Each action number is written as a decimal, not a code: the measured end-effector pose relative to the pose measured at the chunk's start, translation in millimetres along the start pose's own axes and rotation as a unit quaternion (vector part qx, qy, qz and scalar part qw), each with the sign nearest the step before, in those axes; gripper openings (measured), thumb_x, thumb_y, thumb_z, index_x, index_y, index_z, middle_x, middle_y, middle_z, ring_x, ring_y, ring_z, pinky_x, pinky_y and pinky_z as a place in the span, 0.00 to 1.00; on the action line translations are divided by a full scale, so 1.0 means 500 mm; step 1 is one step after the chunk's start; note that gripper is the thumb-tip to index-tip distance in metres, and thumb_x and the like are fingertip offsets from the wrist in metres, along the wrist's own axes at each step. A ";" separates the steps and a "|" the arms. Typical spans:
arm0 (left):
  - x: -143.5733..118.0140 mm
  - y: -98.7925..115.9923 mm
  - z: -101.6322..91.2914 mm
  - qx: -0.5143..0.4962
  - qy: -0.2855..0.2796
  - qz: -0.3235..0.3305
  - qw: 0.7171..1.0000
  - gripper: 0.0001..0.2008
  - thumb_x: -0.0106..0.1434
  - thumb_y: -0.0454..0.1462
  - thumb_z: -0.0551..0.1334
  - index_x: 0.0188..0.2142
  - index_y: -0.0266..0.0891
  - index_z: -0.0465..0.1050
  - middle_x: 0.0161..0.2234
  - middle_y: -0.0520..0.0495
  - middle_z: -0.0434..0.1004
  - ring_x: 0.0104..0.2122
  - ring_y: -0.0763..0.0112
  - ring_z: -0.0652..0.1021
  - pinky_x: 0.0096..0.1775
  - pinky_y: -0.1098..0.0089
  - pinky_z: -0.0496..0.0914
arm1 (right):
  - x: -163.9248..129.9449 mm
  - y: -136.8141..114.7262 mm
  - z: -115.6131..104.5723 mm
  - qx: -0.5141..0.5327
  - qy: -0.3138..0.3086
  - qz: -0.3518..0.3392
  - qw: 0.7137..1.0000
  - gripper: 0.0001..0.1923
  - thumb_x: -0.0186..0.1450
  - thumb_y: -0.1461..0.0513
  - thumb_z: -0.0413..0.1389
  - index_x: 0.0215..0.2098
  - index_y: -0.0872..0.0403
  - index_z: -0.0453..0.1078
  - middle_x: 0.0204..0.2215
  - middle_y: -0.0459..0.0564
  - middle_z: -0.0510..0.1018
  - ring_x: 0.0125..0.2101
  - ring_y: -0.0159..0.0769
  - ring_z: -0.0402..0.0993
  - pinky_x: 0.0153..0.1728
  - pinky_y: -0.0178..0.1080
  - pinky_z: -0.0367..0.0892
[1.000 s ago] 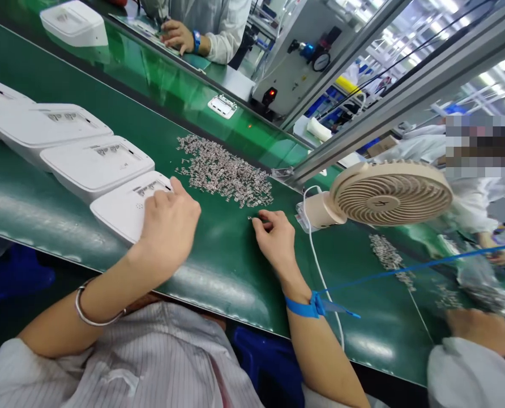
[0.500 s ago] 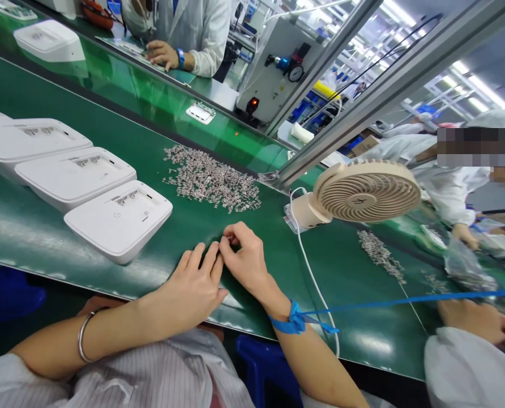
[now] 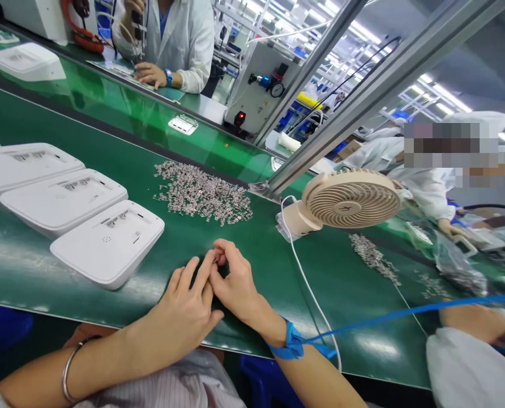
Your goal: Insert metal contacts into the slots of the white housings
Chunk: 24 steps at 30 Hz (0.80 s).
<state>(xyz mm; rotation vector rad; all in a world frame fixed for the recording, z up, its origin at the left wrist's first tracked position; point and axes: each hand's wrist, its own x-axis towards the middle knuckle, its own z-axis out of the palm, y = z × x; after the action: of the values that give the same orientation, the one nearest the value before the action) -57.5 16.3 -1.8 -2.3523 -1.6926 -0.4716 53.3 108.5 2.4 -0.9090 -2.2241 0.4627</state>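
My right hand (image 3: 234,283), with a blue band at the wrist, is closed in a pinch over the green worktop. A tiny metal piece (image 3: 217,260) shows at its fingertips, partly hidden. Beside it, my left hand (image 3: 188,303) has its fingers apart and stretched out, the index fingertip touching the right fingertips. Beyond both hands lies a loose pile of small metal pieces (image 3: 204,192). To the left, a white plastic housing (image 3: 108,243) rests with its recessed side up, metal contacts showing in the recess. Several like it stand in a row behind.
A beige fan (image 3: 350,201) stands right of the pile, its white cable (image 3: 306,272) running toward the near edge. A metal post (image 3: 341,130) slants up behind it. Co-workers' hands (image 3: 150,75) are across the line and at right. A blue cord (image 3: 384,314) stretches rightward from my wrist.
The view has shifted, so the worktop things sit lower and further left. My hands remain together, the left index finger now closer against the right fingertips.
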 end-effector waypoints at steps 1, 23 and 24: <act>-0.001 -0.001 0.000 0.002 -0.001 0.005 1.000 0.21 0.65 0.43 0.53 0.52 0.31 0.69 0.59 0.34 0.59 0.56 0.49 0.63 0.49 0.56 0.64 | -0.001 0.002 0.002 0.003 -0.005 0.003 1.000 0.14 0.57 0.69 0.47 0.42 0.54 0.62 0.28 0.48 0.71 0.28 0.33 0.67 0.30 0.36 0.67; 0.002 -0.006 0.016 0.002 0.096 -0.047 0.994 0.19 0.63 0.41 0.52 0.46 0.33 0.74 0.50 0.38 0.72 0.46 0.55 0.70 0.46 0.57 0.63 | 0.008 -0.006 0.001 -0.025 -0.043 0.002 0.999 0.10 0.58 0.71 0.46 0.33 0.55 0.66 0.26 0.47 0.68 0.29 0.33 0.64 0.33 0.36 0.63; 0.001 -0.012 0.016 0.002 0.094 -0.037 0.995 0.19 0.63 0.41 0.51 0.46 0.35 0.74 0.50 0.39 0.72 0.45 0.55 0.71 0.45 0.58 0.63 | 0.008 -0.003 0.003 -0.029 -0.046 0.005 0.999 0.10 0.58 0.71 0.46 0.33 0.55 0.66 0.26 0.47 0.67 0.29 0.33 0.64 0.33 0.36 0.63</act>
<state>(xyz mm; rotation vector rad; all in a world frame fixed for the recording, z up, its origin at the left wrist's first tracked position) -62.1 21.5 -8.9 -2.1706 -1.6947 -0.6790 49.4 110.4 4.1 -0.9461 -2.3283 0.4532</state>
